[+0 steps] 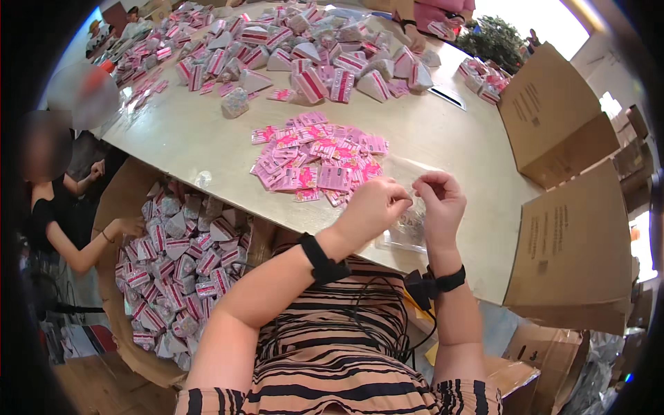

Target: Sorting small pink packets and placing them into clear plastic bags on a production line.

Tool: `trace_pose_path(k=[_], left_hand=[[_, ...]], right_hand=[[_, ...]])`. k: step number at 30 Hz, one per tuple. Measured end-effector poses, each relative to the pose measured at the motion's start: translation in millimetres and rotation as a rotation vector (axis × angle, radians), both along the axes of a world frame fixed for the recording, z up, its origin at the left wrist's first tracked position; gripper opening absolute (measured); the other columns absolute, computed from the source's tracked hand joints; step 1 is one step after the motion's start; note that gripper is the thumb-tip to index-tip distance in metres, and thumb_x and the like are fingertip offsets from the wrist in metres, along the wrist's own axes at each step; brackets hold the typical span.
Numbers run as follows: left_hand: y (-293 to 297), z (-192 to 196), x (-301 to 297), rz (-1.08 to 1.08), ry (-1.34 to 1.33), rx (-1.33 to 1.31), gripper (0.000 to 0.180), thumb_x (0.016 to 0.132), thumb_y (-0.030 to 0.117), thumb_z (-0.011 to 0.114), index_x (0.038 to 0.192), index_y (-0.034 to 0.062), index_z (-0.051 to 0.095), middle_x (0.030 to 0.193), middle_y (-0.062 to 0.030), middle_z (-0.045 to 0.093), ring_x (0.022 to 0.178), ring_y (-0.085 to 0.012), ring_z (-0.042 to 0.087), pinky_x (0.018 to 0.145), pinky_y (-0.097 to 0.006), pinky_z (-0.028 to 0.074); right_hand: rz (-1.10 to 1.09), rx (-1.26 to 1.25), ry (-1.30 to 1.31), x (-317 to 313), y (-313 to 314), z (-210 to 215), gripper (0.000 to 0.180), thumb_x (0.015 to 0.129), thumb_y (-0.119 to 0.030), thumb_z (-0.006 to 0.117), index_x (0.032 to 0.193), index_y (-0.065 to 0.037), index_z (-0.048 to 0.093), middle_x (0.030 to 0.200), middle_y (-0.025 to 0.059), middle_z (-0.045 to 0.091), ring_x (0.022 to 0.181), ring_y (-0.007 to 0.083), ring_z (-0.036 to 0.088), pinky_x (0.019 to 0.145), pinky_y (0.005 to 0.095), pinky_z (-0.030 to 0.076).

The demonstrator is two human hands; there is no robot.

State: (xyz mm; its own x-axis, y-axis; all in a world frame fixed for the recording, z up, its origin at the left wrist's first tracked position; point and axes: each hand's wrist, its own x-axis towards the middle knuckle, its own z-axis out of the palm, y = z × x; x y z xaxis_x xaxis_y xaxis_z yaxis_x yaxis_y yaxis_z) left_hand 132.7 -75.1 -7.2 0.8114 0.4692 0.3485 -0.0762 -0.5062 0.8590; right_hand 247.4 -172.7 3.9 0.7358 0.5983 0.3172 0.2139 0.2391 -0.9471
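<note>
My left hand (375, 209) and my right hand (441, 202) are raised close together above the near table edge, fingertips pinched. Whatever they pinch is too small to make out. Beneath them lies a clear plastic bag (393, 240) with small shiny pieces in it, partly hidden by my hands. Just left of my left hand spreads a loose heap of pink printed cards (319, 155), some overlapping. Dark straps with small boxes circle both my wrists.
Wedge-shaped wrapped packs (311, 84) pile up across the far table (207, 149). More packs fill a cardboard box (114, 290) at lower left, where a co-worker's hand (129, 227) reaches in. Open carton flaps (564, 242) line the right edge. Another person stands at the far side.
</note>
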Motion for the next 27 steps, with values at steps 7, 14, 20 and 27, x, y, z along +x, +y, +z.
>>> trace_pose_path(k=[7,14,20,27], left_hand=[[9.6,-1.2,-15.6,-0.097,0.065,-0.479,0.021,0.091,0.013,0.059,0.088,-0.0038,0.070,0.069,-0.0043,0.064,0.062,-0.0087,0.057,0.058,-0.025,0.046],[44.0,-9.9,-61.9,-0.140,0.108,-0.787,0.023,0.092,0.017,0.059,0.089,-0.0018,0.071,0.070,-0.0024,0.064,0.061,-0.0085,0.057,0.060,-0.023,0.046],[70.4,-14.4,-97.4,0.052,0.073,-0.658,0.023,0.091,0.019,0.061,0.089,-0.0013,0.070,0.070,-0.0023,0.063,0.062,-0.0098,0.057,0.059,-0.024,0.046],[116.7,-63.7,-122.9,0.624,-0.113,-0.338,0.029,0.084,0.020,0.070,0.099,-0.0026,0.060,0.082,-0.0070,0.063,0.072,-0.0143,0.059,0.067,-0.028,0.050]], right_hand=[[0.260,-0.150,-0.187,-12.3,0.3,8.4,0.011,0.084,0.004,0.062,0.093,0.005,0.067,0.089,0.0053,0.062,0.077,0.0118,0.061,0.069,0.0247,0.051],[0.474,-0.358,-0.657,-25.8,28.2,25.2,0.013,0.078,0.003,0.064,0.090,0.002,0.067,0.085,0.0083,0.062,0.071,0.0163,0.061,0.064,0.0279,0.048],[0.536,-0.360,-0.797,-49.3,73.5,36.9,0.010,0.076,-0.003,0.062,0.084,0.003,0.065,0.079,0.0134,0.061,0.069,0.0253,0.061,0.063,0.0323,0.048],[0.401,-0.383,-0.886,-57.3,162.9,-0.3,0.012,0.074,-0.007,0.058,0.079,0.001,0.066,0.080,0.0219,0.065,0.079,0.0387,0.063,0.075,0.0463,0.049]])
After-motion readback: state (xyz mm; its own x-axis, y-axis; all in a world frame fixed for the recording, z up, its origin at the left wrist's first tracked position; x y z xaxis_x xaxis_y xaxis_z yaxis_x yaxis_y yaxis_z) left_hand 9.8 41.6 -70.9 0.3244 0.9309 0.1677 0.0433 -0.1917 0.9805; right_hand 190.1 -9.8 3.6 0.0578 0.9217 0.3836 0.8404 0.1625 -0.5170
